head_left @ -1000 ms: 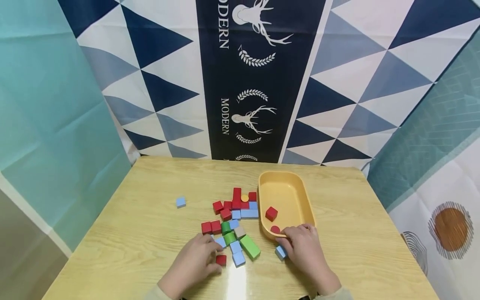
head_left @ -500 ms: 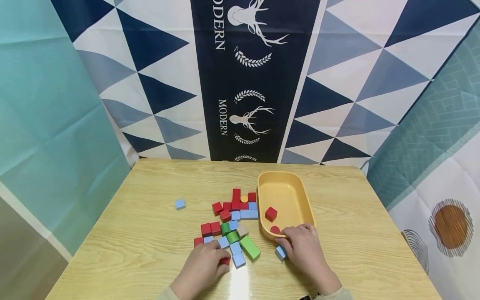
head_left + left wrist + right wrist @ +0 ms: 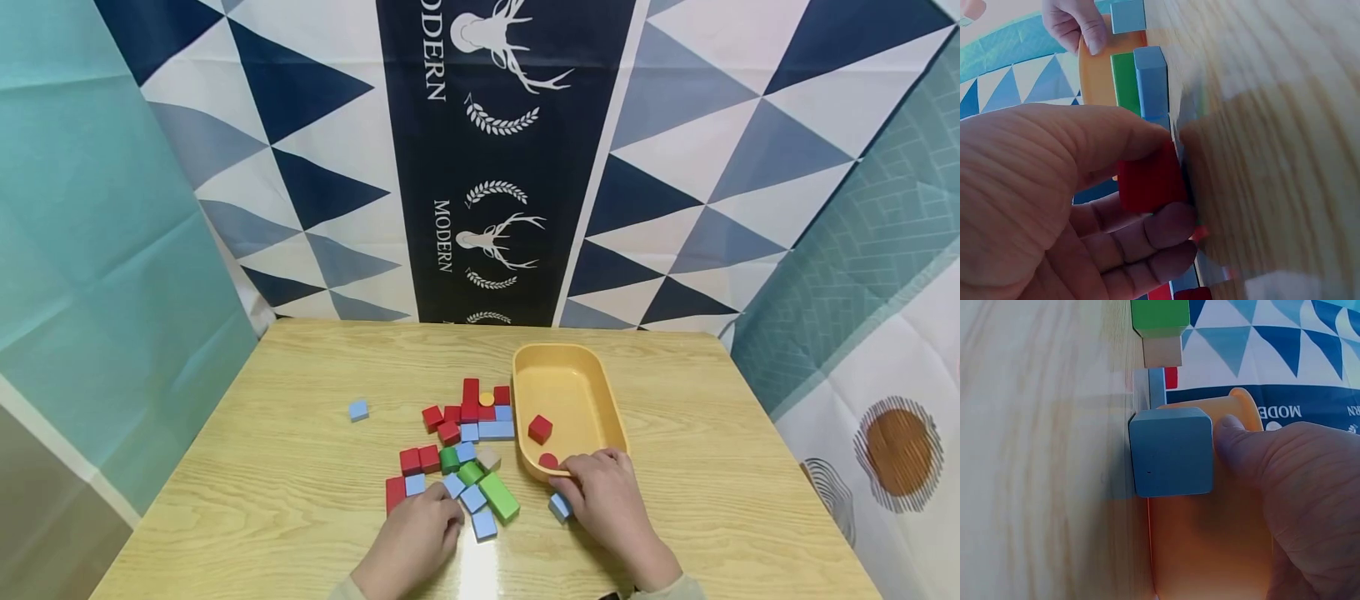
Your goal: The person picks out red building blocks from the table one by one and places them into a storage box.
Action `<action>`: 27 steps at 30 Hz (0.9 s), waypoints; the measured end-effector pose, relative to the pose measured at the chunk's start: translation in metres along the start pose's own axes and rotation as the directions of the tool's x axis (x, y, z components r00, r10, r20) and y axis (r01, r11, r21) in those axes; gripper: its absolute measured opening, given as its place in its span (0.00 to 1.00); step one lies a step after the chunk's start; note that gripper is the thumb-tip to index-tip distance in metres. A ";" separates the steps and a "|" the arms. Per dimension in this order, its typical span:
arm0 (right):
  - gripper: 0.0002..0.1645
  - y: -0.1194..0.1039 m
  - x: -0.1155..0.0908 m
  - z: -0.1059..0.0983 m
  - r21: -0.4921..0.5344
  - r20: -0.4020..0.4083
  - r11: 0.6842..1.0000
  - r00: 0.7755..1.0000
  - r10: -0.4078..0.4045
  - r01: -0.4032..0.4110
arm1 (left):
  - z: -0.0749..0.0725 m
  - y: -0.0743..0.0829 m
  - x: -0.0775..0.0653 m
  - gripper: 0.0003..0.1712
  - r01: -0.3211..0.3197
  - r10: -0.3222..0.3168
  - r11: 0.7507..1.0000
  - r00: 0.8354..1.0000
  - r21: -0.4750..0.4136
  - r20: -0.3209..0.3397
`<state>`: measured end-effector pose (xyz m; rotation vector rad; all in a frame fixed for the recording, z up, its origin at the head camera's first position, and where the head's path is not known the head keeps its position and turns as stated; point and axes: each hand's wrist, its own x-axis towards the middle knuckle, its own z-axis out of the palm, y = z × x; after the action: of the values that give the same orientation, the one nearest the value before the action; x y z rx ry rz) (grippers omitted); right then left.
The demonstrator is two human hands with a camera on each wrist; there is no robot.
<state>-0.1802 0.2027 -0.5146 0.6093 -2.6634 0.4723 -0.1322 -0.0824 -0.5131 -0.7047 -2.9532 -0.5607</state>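
My left hand [image 3: 414,540] is low over the near-left side of the block cluster. In the left wrist view its thumb and fingers pinch a red block [image 3: 1150,178] close to the tabletop; the hand hides this block in the head view. Light blue blocks [image 3: 484,524] lie just right of those fingers. My right hand [image 3: 609,497] grips the near rim of a yellow plastic tub [image 3: 570,400], thumb on the rim in the right wrist view. Inside the tub are a red cube [image 3: 540,429] and a round red piece [image 3: 549,461]. Beside that hand sits a blue block [image 3: 1172,453], outside the tub.
Several red blocks [image 3: 449,433], green pieces [image 3: 498,497], a beige block [image 3: 488,460] and a yellow round piece [image 3: 487,399] lie left of the tub on the wooden table [image 3: 300,500]. One blue cube [image 3: 358,410] lies apart at the left. A patterned cloth [image 3: 330,167] stands behind.
My left hand has moved slightly right and nearer, closing on the red block. Neighbouring blue blocks and a green cylinder have shifted a little to the right. The right hand has stayed on the tub.
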 end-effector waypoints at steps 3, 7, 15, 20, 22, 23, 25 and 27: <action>0.12 0.000 0.000 0.000 -0.002 -0.014 1.000 1.000 -0.016 0.016 | -0.002 -0.001 0.001 0.04 0.023 -0.023 1.000 1.000 -0.007 0.005; 0.12 0.000 -0.001 0.000 0.001 -0.021 1.000 0.999 -0.027 0.027 | -0.008 -0.003 0.002 0.02 0.031 -0.033 0.999 0.999 -0.030 -0.038; 0.12 0.001 0.000 -0.001 0.002 -0.028 1.000 0.999 -0.025 0.025 | -0.039 0.011 0.037 0.16 -0.042 0.023 0.996 0.972 -0.077 -0.236; 0.12 0.002 0.000 -0.002 0.008 -0.057 0.999 0.997 -0.053 0.053 | -0.045 0.033 0.081 0.23 -0.122 0.102 0.990 0.963 -0.069 -0.249; 0.12 0.003 0.000 -0.001 0.006 -0.068 0.998 0.996 -0.065 0.066 | -0.039 0.041 0.099 0.23 -0.150 0.138 0.988 0.963 -0.033 -0.232; 0.13 0.003 -0.001 -0.001 0.002 -0.070 0.998 0.995 -0.069 0.070 | -0.035 0.044 0.106 0.23 -0.158 0.151 0.987 0.965 -0.015 -0.215; 0.13 0.003 -0.002 0.000 -0.002 -0.067 0.998 0.995 -0.070 0.070 | -0.027 0.050 0.119 0.23 -0.165 0.167 0.986 0.970 0.028 -0.179; 0.13 0.003 -0.002 0.001 -0.001 -0.059 0.998 0.996 -0.060 0.060 | -0.018 0.055 0.128 0.24 -0.162 0.171 0.984 0.977 0.073 -0.131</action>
<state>-0.1796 0.2058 -0.5168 0.6633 -2.5811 0.4672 -0.2230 0.0110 -0.4604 -0.8601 -2.7395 -0.4812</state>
